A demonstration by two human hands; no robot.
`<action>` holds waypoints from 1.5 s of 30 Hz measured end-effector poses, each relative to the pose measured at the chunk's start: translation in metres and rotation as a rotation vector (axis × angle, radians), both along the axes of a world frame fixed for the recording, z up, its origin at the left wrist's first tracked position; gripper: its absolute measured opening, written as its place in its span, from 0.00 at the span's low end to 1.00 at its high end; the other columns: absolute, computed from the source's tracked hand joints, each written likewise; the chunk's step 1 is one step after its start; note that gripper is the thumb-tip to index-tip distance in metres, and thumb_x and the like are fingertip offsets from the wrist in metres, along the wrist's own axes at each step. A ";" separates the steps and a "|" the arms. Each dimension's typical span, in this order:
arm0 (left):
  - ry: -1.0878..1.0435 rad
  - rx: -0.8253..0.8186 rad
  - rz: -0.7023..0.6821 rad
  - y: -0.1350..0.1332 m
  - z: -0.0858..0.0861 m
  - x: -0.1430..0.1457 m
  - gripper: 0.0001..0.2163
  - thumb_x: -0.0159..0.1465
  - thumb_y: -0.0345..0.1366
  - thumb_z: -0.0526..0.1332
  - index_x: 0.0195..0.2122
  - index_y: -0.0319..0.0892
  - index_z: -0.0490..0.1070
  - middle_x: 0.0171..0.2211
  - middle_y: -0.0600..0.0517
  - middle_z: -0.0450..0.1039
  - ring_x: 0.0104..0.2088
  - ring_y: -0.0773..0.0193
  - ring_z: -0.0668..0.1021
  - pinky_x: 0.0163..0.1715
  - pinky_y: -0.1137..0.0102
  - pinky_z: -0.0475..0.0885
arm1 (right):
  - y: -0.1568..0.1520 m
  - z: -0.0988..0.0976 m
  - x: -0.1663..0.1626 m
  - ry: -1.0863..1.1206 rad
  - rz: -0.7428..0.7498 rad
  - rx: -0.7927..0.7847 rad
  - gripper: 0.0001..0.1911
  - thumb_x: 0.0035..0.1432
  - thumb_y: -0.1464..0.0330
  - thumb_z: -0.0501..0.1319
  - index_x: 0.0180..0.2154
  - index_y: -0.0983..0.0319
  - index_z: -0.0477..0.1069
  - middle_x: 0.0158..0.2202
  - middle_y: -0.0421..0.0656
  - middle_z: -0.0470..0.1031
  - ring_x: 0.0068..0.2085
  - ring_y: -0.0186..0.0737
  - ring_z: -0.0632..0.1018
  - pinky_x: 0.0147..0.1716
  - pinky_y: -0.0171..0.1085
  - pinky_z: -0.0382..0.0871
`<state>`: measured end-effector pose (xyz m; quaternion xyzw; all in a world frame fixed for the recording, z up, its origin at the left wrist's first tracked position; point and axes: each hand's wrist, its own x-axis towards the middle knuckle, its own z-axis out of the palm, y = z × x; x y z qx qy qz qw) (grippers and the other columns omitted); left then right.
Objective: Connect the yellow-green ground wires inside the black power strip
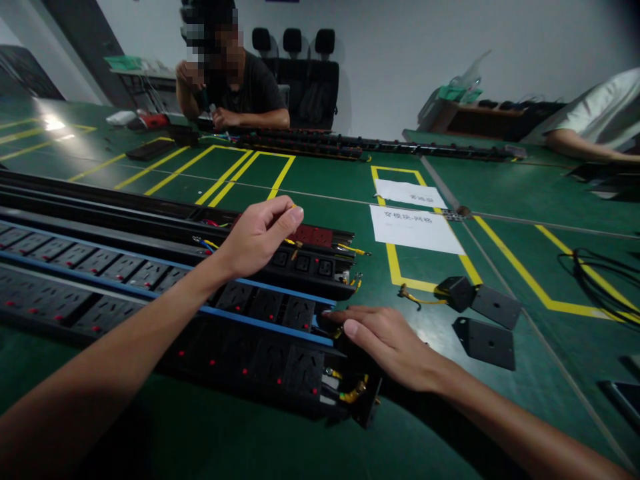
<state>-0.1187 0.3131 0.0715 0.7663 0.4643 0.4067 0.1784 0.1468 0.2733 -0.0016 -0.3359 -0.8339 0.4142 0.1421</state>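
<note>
Working at the wire-trailing end of a blue-edged socket strip (147,275), a person rests the right hand (393,340) there, fingers stretched forward, though whether they pinch anything cannot be told. The left hand (265,230) hangs above the strips, thumb pressed to curled fingers; any thin piece between them is too small to make out. The strip lies on a green tabletop (330,183), alongside a nearer black strip (245,363) and others farther back. Sockets appear seated along both front strips, so that stage looks done. The ends look unfinished: yellow wires (350,395) show in the nearer strip's open end, beside a dark end plate (370,403) whose fastening cannot be judged. Two flat black plates, one near (493,343) and one just behind, lie loose to the right, near a stray yellow lead (425,299), suggesting closing-up remains. Across the tabletop, a co-worker (260,87) handles similar parts.
</note>
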 end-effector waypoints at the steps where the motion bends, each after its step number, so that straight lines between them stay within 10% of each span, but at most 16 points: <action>1: -0.001 -0.001 -0.001 0.000 0.000 0.000 0.15 0.70 0.42 0.52 0.26 0.43 0.60 0.23 0.57 0.59 0.25 0.68 0.63 0.27 0.70 0.60 | 0.000 0.000 0.000 -0.011 0.001 0.009 0.26 0.73 0.54 0.47 0.51 0.58 0.80 0.45 0.51 0.81 0.45 0.53 0.80 0.44 0.46 0.67; 23: 0.030 0.009 0.057 0.003 -0.001 -0.008 0.15 0.69 0.42 0.53 0.25 0.44 0.60 0.22 0.57 0.59 0.24 0.68 0.63 0.26 0.69 0.60 | 0.005 -0.005 0.009 0.181 -0.142 -0.126 0.32 0.70 0.48 0.48 0.24 0.61 0.72 0.19 0.39 0.64 0.23 0.36 0.64 0.25 0.36 0.54; 28: 0.024 0.015 0.050 0.003 0.000 -0.008 0.15 0.69 0.41 0.53 0.25 0.44 0.60 0.22 0.57 0.59 0.24 0.68 0.62 0.26 0.69 0.60 | 0.004 -0.006 0.017 0.184 -0.013 -0.241 0.34 0.71 0.48 0.48 0.27 0.62 0.80 0.17 0.38 0.61 0.21 0.34 0.63 0.23 0.36 0.52; 39: 0.053 0.018 0.076 0.004 0.003 -0.008 0.15 0.68 0.44 0.53 0.25 0.44 0.62 0.22 0.55 0.62 0.24 0.66 0.65 0.26 0.68 0.62 | 0.016 -0.015 0.010 0.342 -0.512 -0.001 0.07 0.63 0.62 0.57 0.40 0.59 0.67 0.26 0.37 0.63 0.26 0.36 0.64 0.26 0.36 0.56; 45: 0.022 0.053 0.055 0.006 0.004 -0.009 0.15 0.68 0.42 0.53 0.25 0.44 0.63 0.22 0.55 0.62 0.24 0.66 0.65 0.26 0.68 0.62 | 0.030 -0.019 0.004 0.180 -0.469 0.053 0.20 0.52 0.71 0.56 0.48 0.60 0.66 0.30 0.37 0.66 0.29 0.38 0.68 0.30 0.38 0.59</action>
